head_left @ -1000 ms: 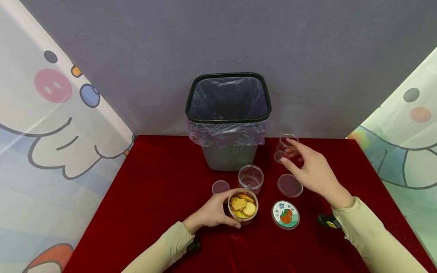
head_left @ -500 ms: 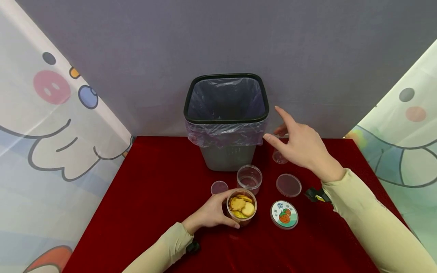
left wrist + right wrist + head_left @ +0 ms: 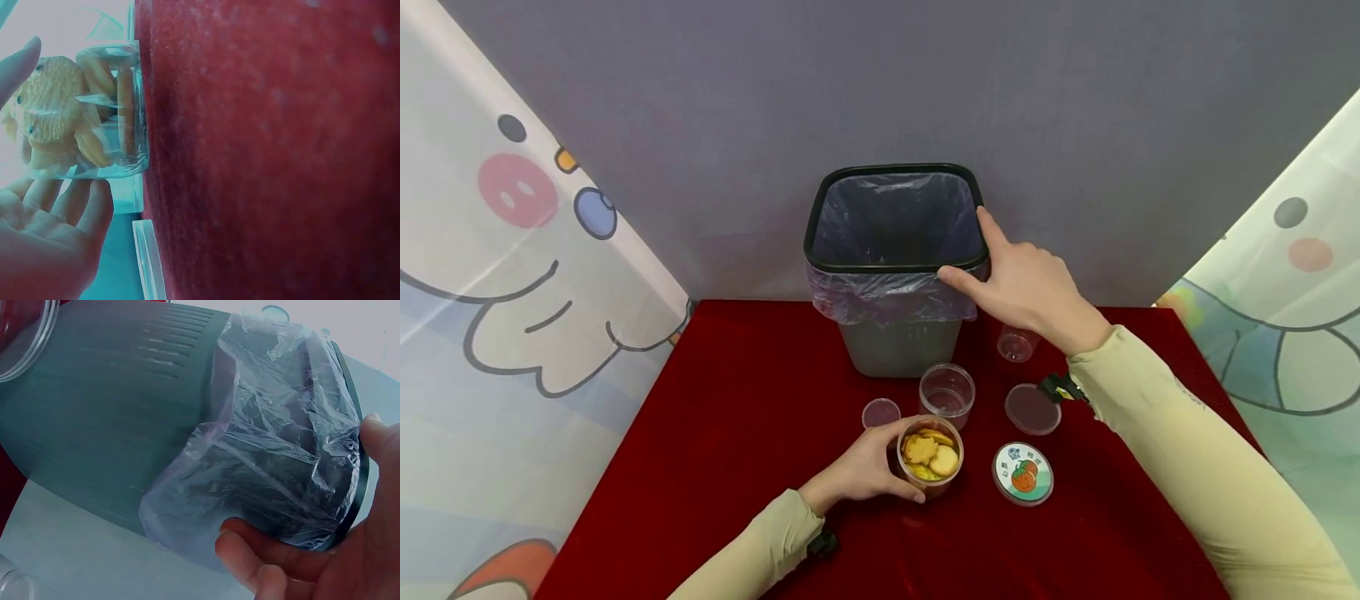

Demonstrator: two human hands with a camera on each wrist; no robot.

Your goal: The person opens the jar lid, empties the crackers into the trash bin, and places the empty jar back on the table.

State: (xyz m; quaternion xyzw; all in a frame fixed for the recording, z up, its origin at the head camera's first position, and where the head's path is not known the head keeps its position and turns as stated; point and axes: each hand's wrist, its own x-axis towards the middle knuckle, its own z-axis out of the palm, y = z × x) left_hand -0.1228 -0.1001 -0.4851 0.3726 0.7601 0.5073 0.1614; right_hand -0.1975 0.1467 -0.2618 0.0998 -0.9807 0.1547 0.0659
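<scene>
My left hand [image 3: 871,468] grips a clear plastic jar of cookies [image 3: 929,454], thumb on the near side and fingers behind. Yellow cookies show through its wall in the left wrist view [image 3: 81,112]; its top is uncovered. My right hand [image 3: 1026,283] grips the front right corner of a grey trash can [image 3: 902,346] by its black rim. The can holds a translucent purple liner bag [image 3: 887,296], folded over the rim. In the right wrist view, the right fingertips [image 3: 237,550] are bent against the bag's outside, with the thumb at the rim.
A clear jar [image 3: 947,390] stands right behind the cookie jar. Another clear container [image 3: 1017,344] is partly hidden by my right hand. Two plain clear lids [image 3: 881,412] and a lid with a persimmon-like picture [image 3: 1023,474] lie on the red cloth [image 3: 752,375].
My right hand has moved left and up from beside the clear container at the right to the trash can's rim. My left hand keeps its hold on the cookie jar.
</scene>
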